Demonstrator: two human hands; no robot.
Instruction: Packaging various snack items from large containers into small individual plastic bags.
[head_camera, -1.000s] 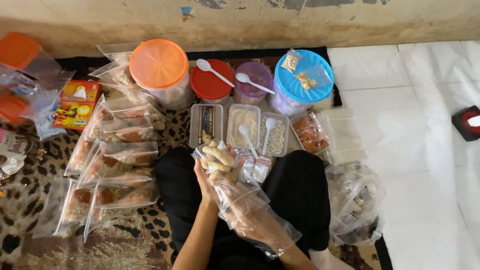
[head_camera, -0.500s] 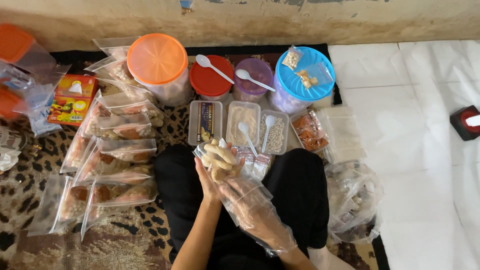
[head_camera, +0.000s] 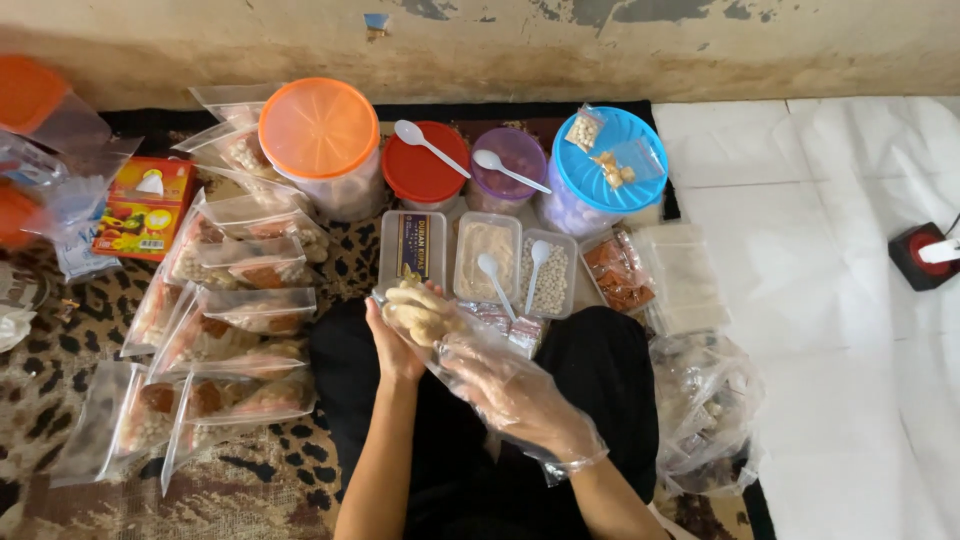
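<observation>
Your left hand (head_camera: 392, 345), bare, and your right hand (head_camera: 510, 392), inside a loose clear glove, both close their fingers on a small clear bag of pale finger-shaped snacks (head_camera: 420, 312), held above your lap just near the three rectangular tubs (head_camera: 486, 256). Far behind these stand round jars with orange (head_camera: 318, 128), red (head_camera: 424, 163), purple (head_camera: 515, 153) and blue lids (head_camera: 607, 158). On the left, filled clear pouches (head_camera: 240, 300) lie in rows beside a red and yellow box (head_camera: 143, 210).

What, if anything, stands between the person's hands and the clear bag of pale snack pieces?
Nothing visible does. The bare left hand holds the clear bag of pale snack pieces directly from the side. The right hand meets it from the other side; only the thin clear plastic glove it wears lies between skin and bag.
</observation>
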